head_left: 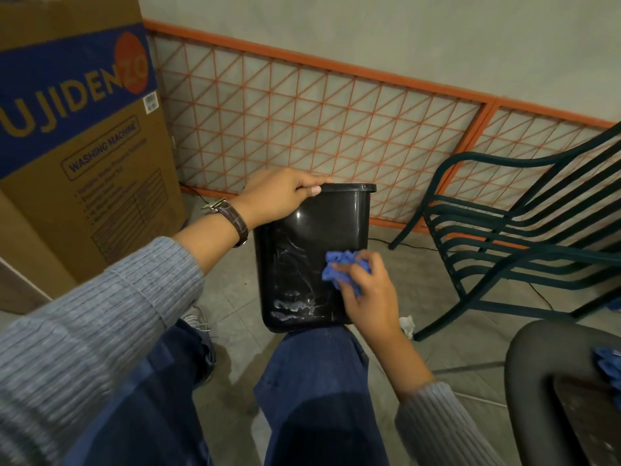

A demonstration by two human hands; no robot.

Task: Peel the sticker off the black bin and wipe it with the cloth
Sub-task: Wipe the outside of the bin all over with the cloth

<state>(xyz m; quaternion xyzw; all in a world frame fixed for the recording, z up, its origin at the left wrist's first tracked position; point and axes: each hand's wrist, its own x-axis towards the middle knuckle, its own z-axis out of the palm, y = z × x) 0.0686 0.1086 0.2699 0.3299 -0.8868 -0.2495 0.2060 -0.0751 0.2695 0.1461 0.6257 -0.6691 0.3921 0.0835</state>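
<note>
The black bin (pixel 302 250) stands upright on my right knee, its near side facing me. White smears and scratch marks cover that side, thickest near the bottom. My left hand (pixel 279 196) grips the bin's top rim at its left corner. My right hand (pixel 366 290) holds a crumpled blue cloth (pixel 339 269) pressed against the bin's lower right face. No intact sticker shows on the bin.
A large washing machine carton (pixel 77 139) stands at left. An orange wire grid panel (pixel 302 119) leans on the wall behind. A dark green metal chair (pixel 524 237) is at right, a black chair arm (pixel 551 371) at lower right. A crumpled white scrap (pixel 407 326) lies on the floor.
</note>
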